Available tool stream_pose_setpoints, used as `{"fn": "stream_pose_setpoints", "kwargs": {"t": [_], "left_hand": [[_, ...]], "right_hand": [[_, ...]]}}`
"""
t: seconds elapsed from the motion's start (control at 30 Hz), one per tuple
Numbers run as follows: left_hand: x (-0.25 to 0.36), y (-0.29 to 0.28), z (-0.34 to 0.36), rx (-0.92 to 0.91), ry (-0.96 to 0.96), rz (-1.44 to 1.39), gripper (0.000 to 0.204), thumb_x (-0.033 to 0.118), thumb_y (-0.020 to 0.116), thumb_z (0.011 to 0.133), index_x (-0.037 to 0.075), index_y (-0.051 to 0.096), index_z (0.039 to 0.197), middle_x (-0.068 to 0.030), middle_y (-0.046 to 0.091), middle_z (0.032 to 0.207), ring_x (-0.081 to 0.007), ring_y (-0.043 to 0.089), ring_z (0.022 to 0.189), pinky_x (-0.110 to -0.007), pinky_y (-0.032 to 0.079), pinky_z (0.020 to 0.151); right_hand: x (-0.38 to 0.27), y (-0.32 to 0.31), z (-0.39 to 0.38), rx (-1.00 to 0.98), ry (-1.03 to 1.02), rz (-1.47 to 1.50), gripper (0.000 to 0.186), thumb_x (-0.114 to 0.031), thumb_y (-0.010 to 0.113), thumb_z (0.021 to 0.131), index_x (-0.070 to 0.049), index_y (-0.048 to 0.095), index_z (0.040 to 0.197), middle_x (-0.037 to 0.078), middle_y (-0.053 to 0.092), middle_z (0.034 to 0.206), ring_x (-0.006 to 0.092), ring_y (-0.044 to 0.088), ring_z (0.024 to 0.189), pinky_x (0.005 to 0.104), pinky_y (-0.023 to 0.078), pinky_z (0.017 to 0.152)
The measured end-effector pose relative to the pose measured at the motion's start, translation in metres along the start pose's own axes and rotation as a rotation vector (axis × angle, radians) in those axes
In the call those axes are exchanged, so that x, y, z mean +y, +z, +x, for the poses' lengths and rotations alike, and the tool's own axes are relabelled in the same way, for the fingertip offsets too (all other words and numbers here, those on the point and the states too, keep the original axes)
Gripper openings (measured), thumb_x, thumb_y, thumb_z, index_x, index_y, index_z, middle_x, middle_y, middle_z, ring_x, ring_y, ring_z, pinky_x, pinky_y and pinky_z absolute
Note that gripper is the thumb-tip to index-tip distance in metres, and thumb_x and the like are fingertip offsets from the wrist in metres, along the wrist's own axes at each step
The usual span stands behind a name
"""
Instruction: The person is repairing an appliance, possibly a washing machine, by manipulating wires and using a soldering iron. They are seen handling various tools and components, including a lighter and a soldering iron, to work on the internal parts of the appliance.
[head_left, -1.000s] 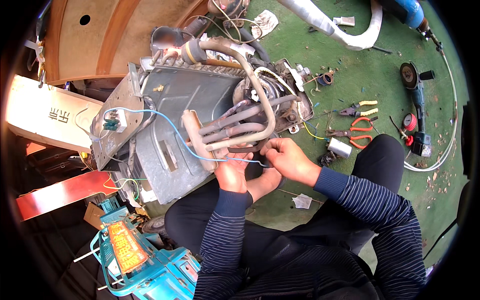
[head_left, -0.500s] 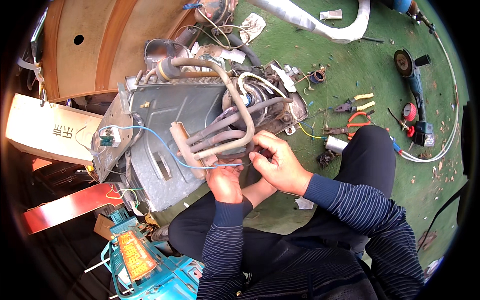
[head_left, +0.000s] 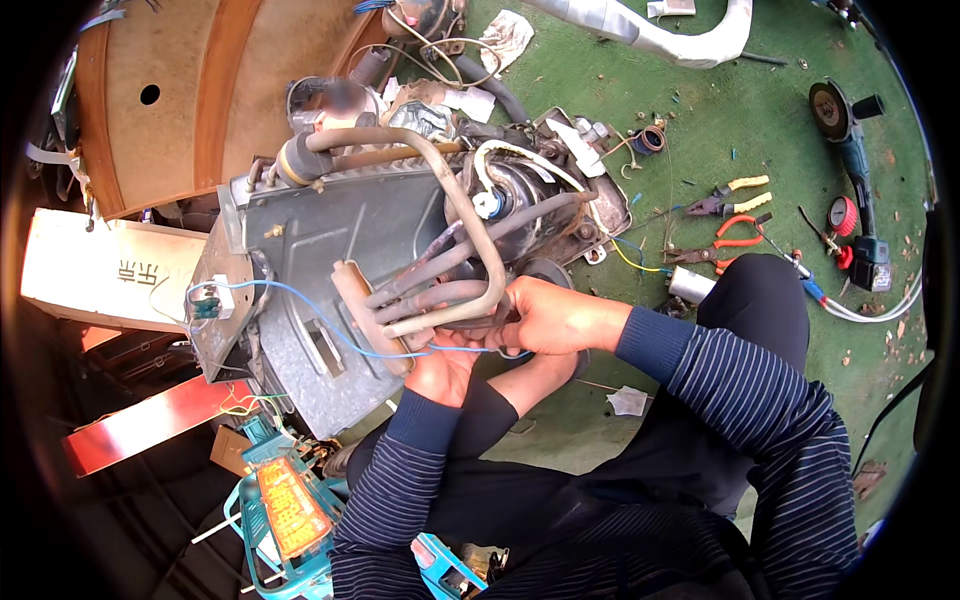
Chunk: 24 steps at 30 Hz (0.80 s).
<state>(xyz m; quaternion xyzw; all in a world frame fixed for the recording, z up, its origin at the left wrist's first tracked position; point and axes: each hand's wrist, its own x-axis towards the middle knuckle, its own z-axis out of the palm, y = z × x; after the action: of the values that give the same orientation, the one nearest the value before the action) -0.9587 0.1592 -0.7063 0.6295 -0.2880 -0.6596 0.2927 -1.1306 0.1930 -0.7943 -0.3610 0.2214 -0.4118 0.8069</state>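
Note:
A grey metal air-conditioner unit (head_left: 330, 260) lies on its side on the green mat, with a black compressor (head_left: 520, 205) and bent copper pipes (head_left: 440, 285) on it. My left hand (head_left: 440, 365) sits under the pipe bundle and pinches a thin blue wire (head_left: 300, 300) that runs to a small connector at the unit's left end. My right hand (head_left: 555, 318) is closed over the lower ends of the pipes, touching the same wire. Both sleeves are dark with stripes.
Pliers with yellow handles (head_left: 730, 195) and red handles (head_left: 725, 240) lie on the mat to the right, beside an angle grinder (head_left: 850, 125) and a red gauge (head_left: 843, 215). A teal tool case (head_left: 285, 510) stands at lower left. A wooden panel (head_left: 170, 90) and a white insulated hose (head_left: 660, 35) lie beyond.
Both hands shifted down the pipe bundle; my right hand moved from the blue wire's end onto the pipe ends beside my left hand. The view tilted slightly.

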Motion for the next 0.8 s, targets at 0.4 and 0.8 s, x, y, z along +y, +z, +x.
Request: {"fn": "stream_pose_setpoints", "kwargs": {"t": [0.4,0.8], "left_hand": [[0.006,-0.019,0.002,0.023,-0.121,0.017,0.05,0.06,0.055,0.1,0.016,0.06,0.124,0.0027,0.066,0.098,-0.0089,0.053,0.073,-0.028,0.046,0.063],[0.011,0.004,0.015,-0.092,-0.082,-0.186,0.05,0.054,0.053,0.101,0.013,0.061,0.128,-0.0034,0.07,0.107,-0.0154,0.067,0.082,-0.029,0.055,0.063]], "right_hand": [[-0.016,0.027,-0.036,0.447,-0.415,0.206,0.03,-0.002,0.052,0.09,0.004,0.065,0.117,0.003,0.062,0.099,0.0069,0.055,0.083,0.0227,0.046,0.073],[-0.018,0.029,-0.025,0.234,-0.388,0.372,0.04,-0.011,0.066,0.095,-0.006,0.054,0.133,0.009,0.067,0.107,0.015,0.063,0.088,0.0297,0.053,0.079]]}}
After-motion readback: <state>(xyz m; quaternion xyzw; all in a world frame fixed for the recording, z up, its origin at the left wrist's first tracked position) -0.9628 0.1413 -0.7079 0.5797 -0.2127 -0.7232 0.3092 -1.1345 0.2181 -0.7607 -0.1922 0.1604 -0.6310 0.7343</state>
